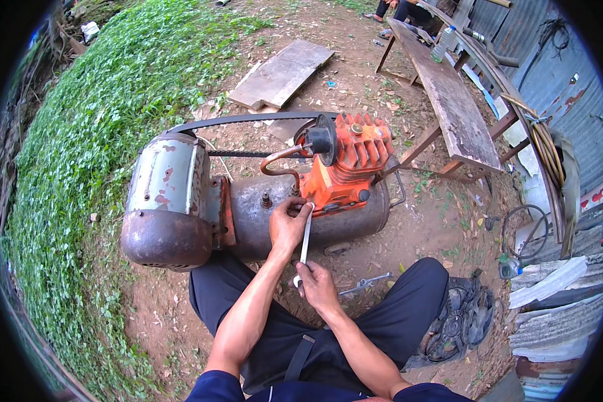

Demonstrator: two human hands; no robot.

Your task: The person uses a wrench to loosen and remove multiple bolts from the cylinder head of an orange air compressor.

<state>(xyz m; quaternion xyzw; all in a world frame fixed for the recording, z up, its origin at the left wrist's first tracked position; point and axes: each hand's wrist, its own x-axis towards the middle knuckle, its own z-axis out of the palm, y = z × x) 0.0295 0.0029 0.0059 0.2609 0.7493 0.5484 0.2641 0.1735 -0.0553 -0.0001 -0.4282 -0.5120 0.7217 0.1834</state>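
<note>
An air compressor lies before me, with an orange pump head (pixel 358 157) on a grey metal tank (pixel 248 201). My right hand (pixel 318 287) is closed round the lower end of a silver wrench (pixel 306 240). The wrench's upper end reaches the foot of the pump head, where the fingertips of my left hand (pixel 288 226) pinch it; whatever bolt is there is hidden by them. A bent copper pipe (pixel 278 157) and a small fitting (pixel 266 199) stand just beyond my left hand. A second wrench (pixel 365 284) rests on the dirt between my legs.
A motor (pixel 167 181) at the left drives a black belt (pixel 248 119). Wooden boards (pixel 285 72) lie behind the compressor. To the right are a wooden bench (pixel 449 100) with a bottle (pixel 442 45), a dark bag (pixel 459 318) and corrugated sheets (pixel 559 295). Someone sits (pixel 409 12) at the back.
</note>
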